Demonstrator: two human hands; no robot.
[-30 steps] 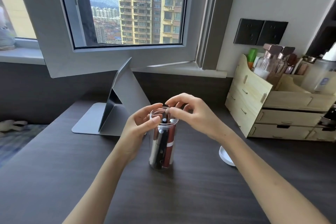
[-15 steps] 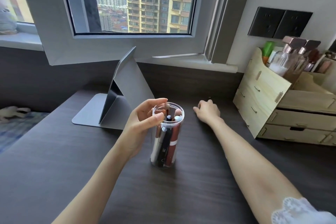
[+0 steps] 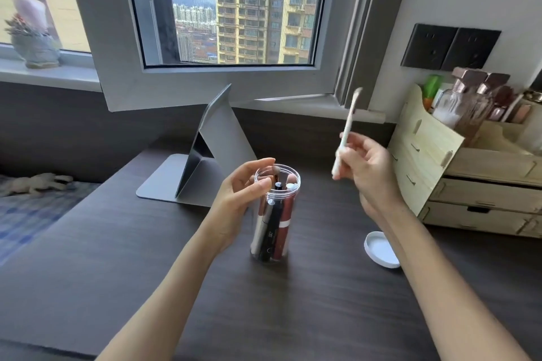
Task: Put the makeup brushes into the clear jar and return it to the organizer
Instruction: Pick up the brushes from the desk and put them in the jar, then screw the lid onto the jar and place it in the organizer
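A: What has changed?
B: Your right hand [image 3: 369, 167], flat on the surface [image 3: 293, 302] half a second ago, now pinches a white makeup brush [image 3: 347, 129], raised near the organizer [image 3: 425, 155].
A: And the clear jar [image 3: 275, 214]?
B: Your left hand [image 3: 240, 199] curves round its rim. It stands on the surface, awaiting this brush.

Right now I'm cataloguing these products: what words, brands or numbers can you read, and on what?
Nothing legible.
White marks on the black tube in the clear jar: too blurred to read.
Labels on the bottles in the wooden organizer: too blurred.
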